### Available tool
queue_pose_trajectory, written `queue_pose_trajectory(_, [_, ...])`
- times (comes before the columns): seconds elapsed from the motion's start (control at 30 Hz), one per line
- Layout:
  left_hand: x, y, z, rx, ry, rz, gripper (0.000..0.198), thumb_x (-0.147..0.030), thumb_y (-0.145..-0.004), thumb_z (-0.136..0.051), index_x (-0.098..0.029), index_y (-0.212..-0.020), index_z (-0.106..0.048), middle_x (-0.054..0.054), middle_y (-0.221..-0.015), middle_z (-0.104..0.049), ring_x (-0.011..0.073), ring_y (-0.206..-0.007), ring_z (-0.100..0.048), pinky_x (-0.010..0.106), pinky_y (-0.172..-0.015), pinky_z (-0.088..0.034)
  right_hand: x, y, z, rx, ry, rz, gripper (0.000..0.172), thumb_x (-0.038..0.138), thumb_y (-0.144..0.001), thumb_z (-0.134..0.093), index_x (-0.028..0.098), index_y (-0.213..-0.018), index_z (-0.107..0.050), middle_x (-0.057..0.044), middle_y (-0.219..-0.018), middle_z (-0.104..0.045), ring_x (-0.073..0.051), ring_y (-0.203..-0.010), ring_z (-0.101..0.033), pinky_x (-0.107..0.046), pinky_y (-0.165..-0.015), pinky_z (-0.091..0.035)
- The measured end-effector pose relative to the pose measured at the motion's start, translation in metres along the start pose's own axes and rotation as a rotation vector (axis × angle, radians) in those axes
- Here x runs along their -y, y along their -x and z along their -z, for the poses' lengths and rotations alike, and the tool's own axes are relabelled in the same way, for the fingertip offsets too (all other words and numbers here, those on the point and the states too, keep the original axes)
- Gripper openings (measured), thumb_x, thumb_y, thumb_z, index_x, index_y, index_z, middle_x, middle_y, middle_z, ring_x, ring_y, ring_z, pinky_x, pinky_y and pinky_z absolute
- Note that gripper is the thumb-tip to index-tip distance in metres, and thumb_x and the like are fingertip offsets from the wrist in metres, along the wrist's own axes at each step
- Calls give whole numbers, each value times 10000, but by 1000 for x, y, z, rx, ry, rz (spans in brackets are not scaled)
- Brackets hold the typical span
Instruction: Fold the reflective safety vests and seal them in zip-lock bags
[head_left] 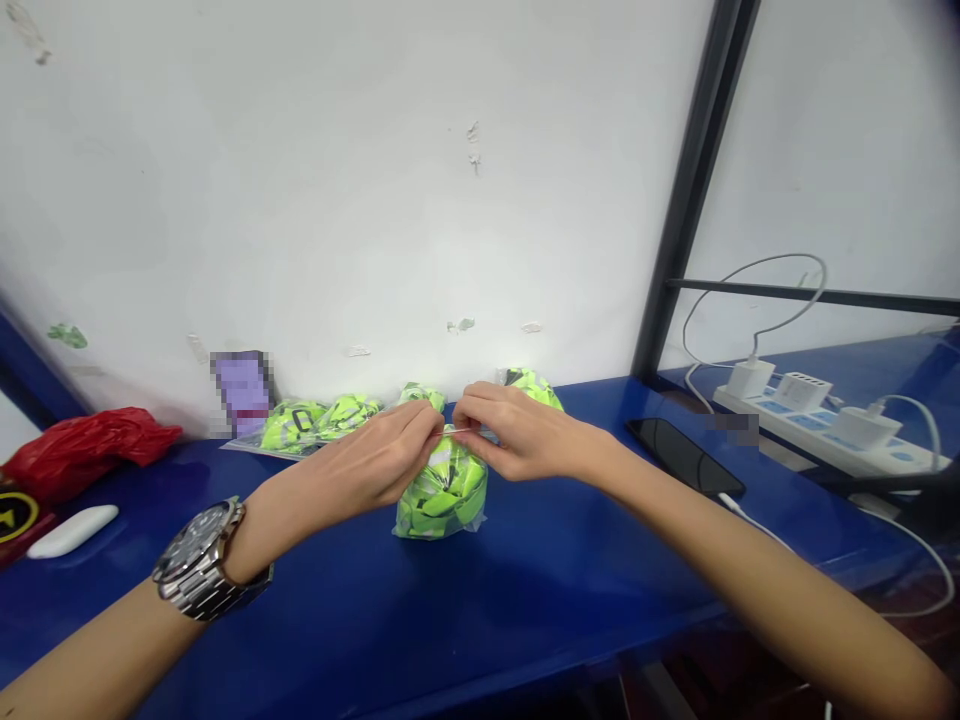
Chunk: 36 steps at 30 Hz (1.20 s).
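Clear plastic bag [442, 505]: it is packed with crumpled, bright yellow-green cloth and rests on the glossy blue table [450, 620], directly before the person, its mouth turned upward. I suppose the table carries its weight, so the fingers need to manage only the upper edge.

Left hand [397, 450]: closed narrowly on the left end of the bag's mouth; its fingertips are partly hidden from me.

Right hand [502, 425]: thumb and fingers pinch the same edge, just beside the other hand. A thin reddish line [450, 432] shows between them; probably the two grips stretch the edge straight.

Silver metal wristwatch [202, 560]: worn on the left wrist, clear of the bag.

Row by the white wall [360, 200]: more clear bags with the same yellow-green cloth [292, 425] lie behind the hands, perhaps put there to leave the front free for working.

Left end: a blurred purple-screened device [244, 385] stands near the wall; a shiny red plastic bag [97, 450] and a smooth white oval case [73, 532] lie nearer the edge.

Right end: a black flat phone [682, 455] lies with a white cable [754, 520], near the long white power strip [825, 430], seemingly for charging.
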<state>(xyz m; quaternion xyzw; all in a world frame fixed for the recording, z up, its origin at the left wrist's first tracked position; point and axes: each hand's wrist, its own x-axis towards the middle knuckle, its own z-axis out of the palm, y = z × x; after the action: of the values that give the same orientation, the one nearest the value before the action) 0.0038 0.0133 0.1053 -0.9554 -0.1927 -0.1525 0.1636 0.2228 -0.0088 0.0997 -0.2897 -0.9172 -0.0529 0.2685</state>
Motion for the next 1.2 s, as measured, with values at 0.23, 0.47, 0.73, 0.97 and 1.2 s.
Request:
queue_pose_trajectory(0.23, [2,1,-7,-15,-12,17,207,-191,-989,-302,-179,-831,-436,14,-747,-471,135,-596,-400,295,-559,-331,2,-6,-6,36,134,19,110,94,-886,-424,142,-807,-483,-60,-785,-503,-144,-664,-391,-278,-601,-325])
queue_pose_trajectory(0.47, [3,1,-17,-89,-170,-20,206,-136,-976,-307,-170,-832,-449,27,-733,-494,139,-570,-415,295,-541,-322,7,-12,-28,-105,331,-171,185,-1,-623,-473,159,-713,-492,-32,-669,-504,-131,-584,-338,-274,-535,-224])
queue_pose_trajectory(0.73, [14,8,-21,-222,-306,1,316,-348,-1016,-325,-180,-771,-434,-10,-645,-472,114,-505,-394,270,-480,-266,-10,7,-12,-79,34,-178,69,144,-866,-508,161,-800,-520,-32,-754,-560,-128,-659,-460,-257,-592,-300])
queue_pose_trajectory(0.97, [17,18,-22,-244,-314,-30,328,-329,-1017,-333,-197,-725,-403,-27,-608,-427,105,-472,-334,280,-469,-236,-12,24,-6,-20,14,-215,140,47,-773,-505,163,-696,-511,6,-607,-522,-104,-542,-412,-252,-531,-241])
queue_pose_trajectory(1.2, [14,15,-24,-286,-418,-84,362,-366,-1016,-312,-204,-699,-374,-38,-574,-394,103,-449,-328,281,-456,-229,-9,23,-17,-112,128,-250,195,-20,-566,-481,171,-600,-457,23,-546,-514,-93,-504,-390,-250,-505,-206])
